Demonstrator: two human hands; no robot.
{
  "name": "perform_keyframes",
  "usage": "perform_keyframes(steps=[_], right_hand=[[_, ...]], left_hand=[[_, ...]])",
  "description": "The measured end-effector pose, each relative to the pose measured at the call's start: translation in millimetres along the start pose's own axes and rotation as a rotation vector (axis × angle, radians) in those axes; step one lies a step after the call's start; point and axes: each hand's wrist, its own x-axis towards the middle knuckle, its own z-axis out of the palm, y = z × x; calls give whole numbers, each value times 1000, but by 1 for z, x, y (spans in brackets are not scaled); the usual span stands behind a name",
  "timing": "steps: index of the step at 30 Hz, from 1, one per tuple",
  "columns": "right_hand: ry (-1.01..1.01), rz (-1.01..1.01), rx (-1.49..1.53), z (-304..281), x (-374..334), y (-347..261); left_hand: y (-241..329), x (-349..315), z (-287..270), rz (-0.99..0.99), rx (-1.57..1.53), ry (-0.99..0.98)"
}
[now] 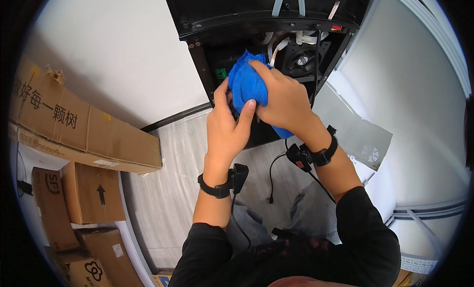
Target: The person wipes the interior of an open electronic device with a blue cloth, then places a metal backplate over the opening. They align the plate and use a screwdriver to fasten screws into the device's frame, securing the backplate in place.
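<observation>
One cloth (248, 84), bunched, sits in our grip at the opening of the cabinet (222, 29). Its long axis runs away from us; the frayed end points toward the cabinet, and a loose tail points down and right. Our left hand (227, 121) holds its left side, thumb on the near end. Our right hand (288, 98) holds its right side, fingers bent. A fan (302, 61) lies beyond.

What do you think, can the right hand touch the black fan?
Probably, once the right hand lets go of the blue cloth: the black fan shows just beyond its knuckles, with a black cable crossing one side.
</observation>
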Motion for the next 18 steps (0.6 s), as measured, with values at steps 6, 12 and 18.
perform_keyframes(steps=[6,12,18], right_hand=[[30,-33,-36,5,2,-7],[-143,26,20,8,24,-14],[-280,117,-28,-2,37,-17]], left_hand=[[-3,4,-13,33,86,95],[-1,5,-20,-23,4,108],[-6,5,-13,34,18,115]])
